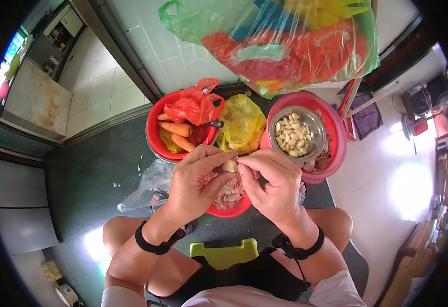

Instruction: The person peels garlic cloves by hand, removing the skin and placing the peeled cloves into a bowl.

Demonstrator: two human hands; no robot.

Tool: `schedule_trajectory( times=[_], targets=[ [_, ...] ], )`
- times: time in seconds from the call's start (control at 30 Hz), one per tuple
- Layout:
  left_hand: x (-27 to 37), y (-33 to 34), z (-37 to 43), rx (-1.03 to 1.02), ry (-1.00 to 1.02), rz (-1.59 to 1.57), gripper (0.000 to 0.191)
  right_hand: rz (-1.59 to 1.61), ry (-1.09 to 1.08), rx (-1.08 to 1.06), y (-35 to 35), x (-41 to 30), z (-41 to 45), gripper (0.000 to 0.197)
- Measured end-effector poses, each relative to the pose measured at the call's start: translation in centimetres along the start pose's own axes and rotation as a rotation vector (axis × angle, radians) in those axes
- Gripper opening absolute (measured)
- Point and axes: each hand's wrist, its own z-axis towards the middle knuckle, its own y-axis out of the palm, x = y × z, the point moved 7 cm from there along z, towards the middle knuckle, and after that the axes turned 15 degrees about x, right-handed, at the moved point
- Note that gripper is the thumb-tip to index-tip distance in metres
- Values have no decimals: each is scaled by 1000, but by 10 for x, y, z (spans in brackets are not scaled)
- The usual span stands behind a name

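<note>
Between the fingertips of my left hand (199, 178) is a garlic clove (230, 165), pale and partly in its skin. The thumb and forefinger of my right hand (275, 180) pinch at its right side. Below both hands sits a red bowl (229, 213) holding papery garlic skins (229, 193); my hands cover part of it. To the upper right, a steel bowl (317, 134) contains many peeled garlic cloves (293, 134). It rests in a larger pink basin (339, 153), where more skins or scraps show beneath it.
Carrots (176, 128), a red plastic bag (197, 103) and a black-handled knife (214, 124) lie in a red basin (153, 138). Beside it is a yellow bag (243, 121). A large green bag (304, 50) hangs beyond. Before me is a yellow-green stool (224, 255).
</note>
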Motion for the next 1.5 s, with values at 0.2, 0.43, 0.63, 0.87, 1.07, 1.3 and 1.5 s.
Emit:
schedule_trajectory(
  times=[0.2,0.43,0.63,0.87,1.07,1.3,1.5],
  targets=[
    [4,0,-2,-37,109,174,43,-174,-248,-31,4,-7,-3,22],
    [2,5,-2,-29,-42,-62,35,62,89,6,7,12,-1,15],
    [-6,7,-2,-67,-482,-676,28,346,692,-54,10,39,-19,3],
    [-13,-1,-1,-39,-407,-448,28,83,115,-30,-2,9,3,11],
    [2,-1,1,-61,-126,-119,37,19,-75,29,-3,-6,6,19],
    [1,2,1,-48,15,0,37,-70,-191,-24,1,-7,4,21],
    [-2,2,0,-37,57,40,31,-131,-257,-80,5,-6,1,21]
  ],
)
